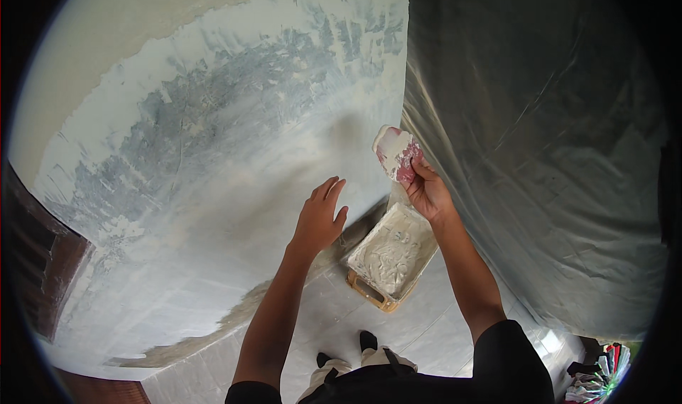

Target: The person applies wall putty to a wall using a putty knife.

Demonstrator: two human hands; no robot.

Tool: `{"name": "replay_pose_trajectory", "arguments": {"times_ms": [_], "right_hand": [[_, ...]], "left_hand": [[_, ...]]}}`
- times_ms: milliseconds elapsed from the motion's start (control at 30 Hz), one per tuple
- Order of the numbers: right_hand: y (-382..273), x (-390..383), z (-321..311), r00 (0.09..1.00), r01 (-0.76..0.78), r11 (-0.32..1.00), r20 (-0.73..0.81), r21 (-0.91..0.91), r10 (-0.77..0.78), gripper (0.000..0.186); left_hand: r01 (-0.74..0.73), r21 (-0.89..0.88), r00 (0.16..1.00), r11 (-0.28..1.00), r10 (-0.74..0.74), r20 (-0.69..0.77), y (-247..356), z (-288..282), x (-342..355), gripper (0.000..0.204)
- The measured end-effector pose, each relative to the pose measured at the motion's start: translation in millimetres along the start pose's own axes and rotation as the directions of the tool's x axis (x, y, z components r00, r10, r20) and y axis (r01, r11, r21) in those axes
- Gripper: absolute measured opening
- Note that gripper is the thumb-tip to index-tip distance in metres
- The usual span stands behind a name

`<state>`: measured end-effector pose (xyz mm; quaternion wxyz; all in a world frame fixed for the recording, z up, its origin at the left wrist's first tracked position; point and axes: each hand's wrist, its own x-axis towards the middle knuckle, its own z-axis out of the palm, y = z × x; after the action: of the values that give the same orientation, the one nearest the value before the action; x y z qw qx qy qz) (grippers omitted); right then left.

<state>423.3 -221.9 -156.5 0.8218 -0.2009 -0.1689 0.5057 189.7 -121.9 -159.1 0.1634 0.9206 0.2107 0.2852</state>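
My right hand [428,191] grips a small pinkish-red putty scraper [398,154] by its lower end, the blade side coated in white putty and pointing up. My left hand [321,216] is raised before the wall with its fingers stretched out and nothing in it. Both hands are apart from the wall [234,184], which carries white filler over a patchy grey-blue area. Below and between the hands, a rectangular tub [353,267] with a yellowish handle stands on the floor, holding thick off-white putty [394,251].
Plastic sheeting [547,155] hangs along the right side, beside the wall's edge. Pale sheeting also covers the floor [312,333] around my feet. Dark brown woodwork [57,262] borders the wall at far left. A bundle of shiny coloured strips [604,375] lies at lower right.
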Motion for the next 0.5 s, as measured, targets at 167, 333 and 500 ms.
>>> {"name": "replay_pose_trajectory", "arguments": {"times_ms": [167,333,500], "right_hand": [[-5,10,76,0.958,0.235,0.963,0.200,-0.130,-0.207,0.029],[-4,34,135,0.851,0.511,0.816,0.296,-0.271,-0.434,0.030],[1,52,183,0.692,0.718,0.516,0.401,-0.467,-0.601,0.032]], "left_hand": [[-0.054,0.214,0.990,0.975,0.080,-0.115,-8,-60,28,0.056],[-0.050,0.418,0.972,0.907,0.141,-0.189,-8,-113,63,0.059],[-0.067,0.619,0.934,0.783,0.268,-0.238,-12,-149,89,0.061]]}}
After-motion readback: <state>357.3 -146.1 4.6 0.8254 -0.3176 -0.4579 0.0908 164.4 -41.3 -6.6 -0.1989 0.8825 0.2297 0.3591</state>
